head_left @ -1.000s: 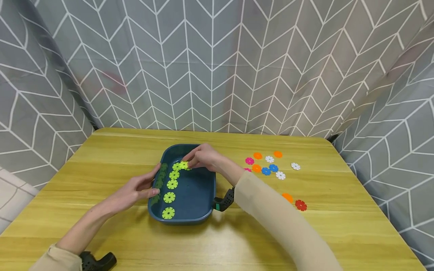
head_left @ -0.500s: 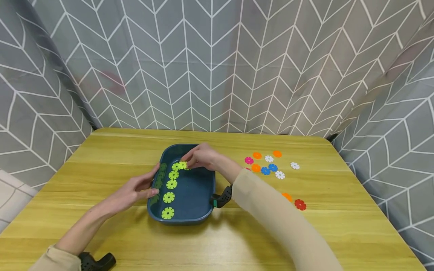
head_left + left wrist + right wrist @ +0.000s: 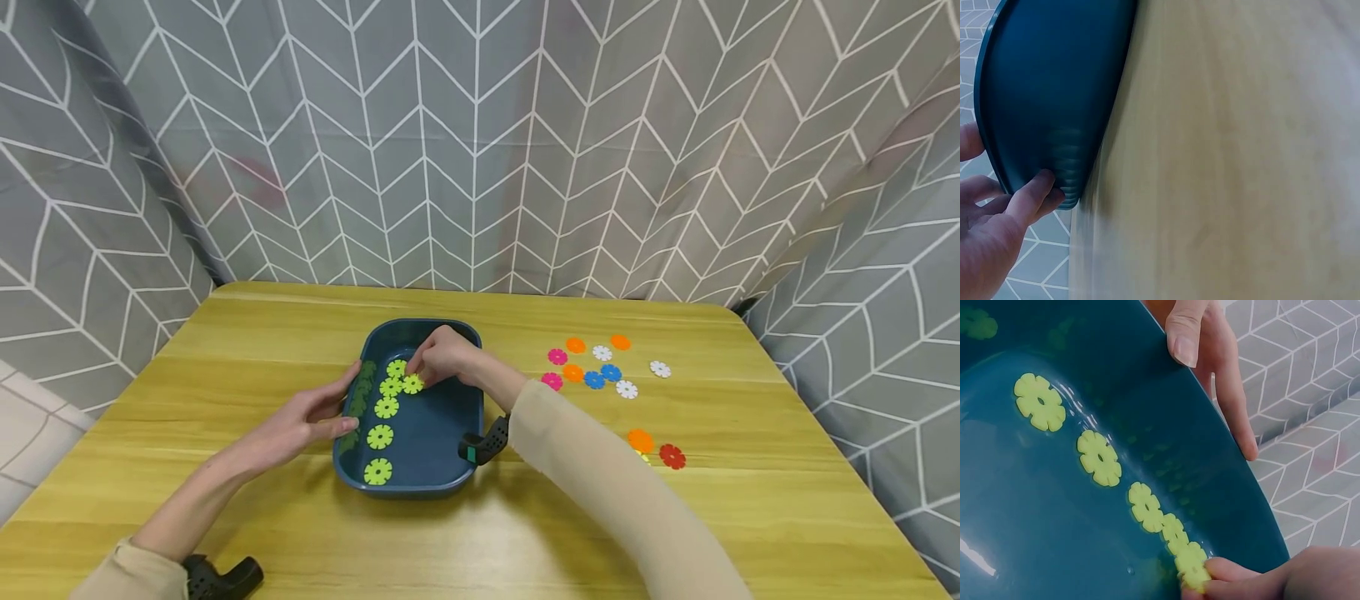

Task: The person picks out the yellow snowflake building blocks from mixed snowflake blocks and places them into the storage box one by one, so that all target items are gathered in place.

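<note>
A dark blue plastic bin sits on the table, with a row of yellow-green snowflake discs lying along the left side of its floor. My left hand grips the bin's left wall, the thumb at the rim; in the left wrist view its fingertips touch the bin's outside. Inside the bin's far half, my right hand pinches one yellow-green disc just right of the row. The right wrist view shows that disc at the finger and thumb, overlapping the row's end in that view.
Right of the bin lie loose discs: orange, pink, blue and white. Closer in are a red disc, another orange disc and a partly hidden yellow one. A patterned curtain hangs behind the table.
My right hand has drawn the pinched disc a little nearer to me, off the row's far end, and that end disc shows more. The left hand has kept its hold on the bin.
</note>
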The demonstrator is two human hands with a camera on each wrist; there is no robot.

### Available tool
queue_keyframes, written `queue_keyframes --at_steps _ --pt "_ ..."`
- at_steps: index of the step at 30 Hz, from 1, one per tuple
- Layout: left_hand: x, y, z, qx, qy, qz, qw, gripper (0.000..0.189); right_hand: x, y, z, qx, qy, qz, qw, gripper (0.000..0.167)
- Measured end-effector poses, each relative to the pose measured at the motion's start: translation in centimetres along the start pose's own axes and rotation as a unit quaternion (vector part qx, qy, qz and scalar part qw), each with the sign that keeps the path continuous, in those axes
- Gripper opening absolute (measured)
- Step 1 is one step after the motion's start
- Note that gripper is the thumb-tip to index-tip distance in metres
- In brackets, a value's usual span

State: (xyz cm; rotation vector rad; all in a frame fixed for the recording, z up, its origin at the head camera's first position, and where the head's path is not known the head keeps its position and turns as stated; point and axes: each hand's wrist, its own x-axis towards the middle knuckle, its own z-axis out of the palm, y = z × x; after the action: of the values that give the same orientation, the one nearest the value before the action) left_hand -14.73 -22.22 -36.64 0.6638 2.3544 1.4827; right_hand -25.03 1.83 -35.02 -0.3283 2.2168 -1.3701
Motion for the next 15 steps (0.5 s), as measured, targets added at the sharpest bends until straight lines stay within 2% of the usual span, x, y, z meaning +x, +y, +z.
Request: queue_keyframes --at_steps 7,15 --pt "-0.03 0.08 -0.01 -0.001 0.0 -0.004 1.0 0.079 -0.21 -0.07 0.31 -0.049 0.03 -0.004 0.9984 0.02" --pt "-0.04 0.14 0.02 0.001 0.0 -0.001 1.0 0.078 -0.23 0.04 0.45 -0.05 0.057 -0.004 0.9971 0.024"
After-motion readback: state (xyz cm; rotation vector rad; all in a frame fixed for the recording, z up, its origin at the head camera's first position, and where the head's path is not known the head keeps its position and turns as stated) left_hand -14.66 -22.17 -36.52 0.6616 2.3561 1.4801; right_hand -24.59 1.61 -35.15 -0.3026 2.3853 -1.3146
